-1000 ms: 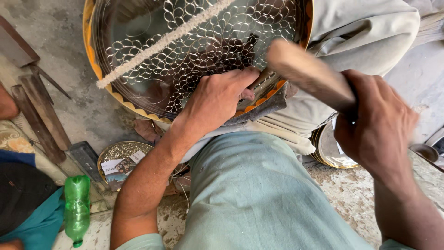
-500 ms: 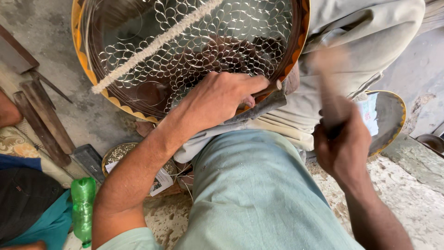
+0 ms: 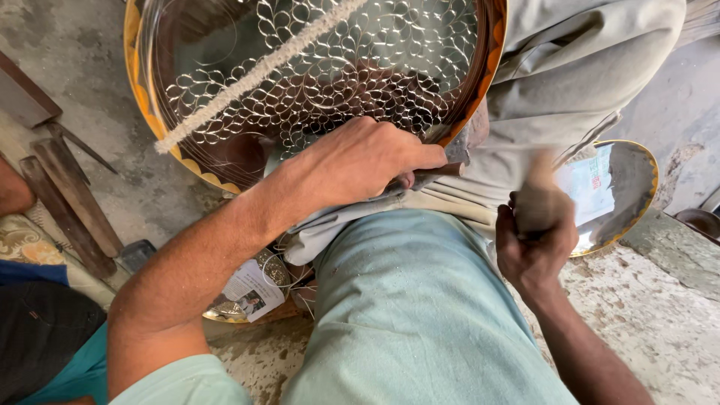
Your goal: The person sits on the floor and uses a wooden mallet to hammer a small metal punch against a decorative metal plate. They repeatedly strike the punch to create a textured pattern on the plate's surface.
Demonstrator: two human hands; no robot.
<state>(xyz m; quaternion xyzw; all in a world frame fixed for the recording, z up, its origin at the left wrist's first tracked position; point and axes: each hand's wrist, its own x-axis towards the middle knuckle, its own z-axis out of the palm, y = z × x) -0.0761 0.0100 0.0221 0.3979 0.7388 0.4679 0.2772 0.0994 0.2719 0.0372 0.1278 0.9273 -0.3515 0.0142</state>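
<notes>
A large round metal tray (image 3: 225,67) with an engraved leaf pattern and a brass-coloured rim leans over my lap. My left hand (image 3: 360,161) rests on its lower edge, fingers closed around a small dark chisel (image 3: 454,154) whose tip touches the tray. My right hand (image 3: 532,240) is lower right, closed on a wooden mallet (image 3: 540,196), which is blurred by motion and stands apart from the chisel. A twisted white cord (image 3: 255,75) runs diagonally across the tray face.
A second shiny tray (image 3: 615,196) lies on the ground at right. Wooden sticks (image 3: 71,202) lie at left on the concrete floor. A small dish with paper (image 3: 247,292) sits under my left arm. Cloth (image 3: 577,82) covers my raised knee.
My right hand has swung the mallet down from high beside the tray to a low position at right. My left hand has stayed on the tray edge with the chisel.
</notes>
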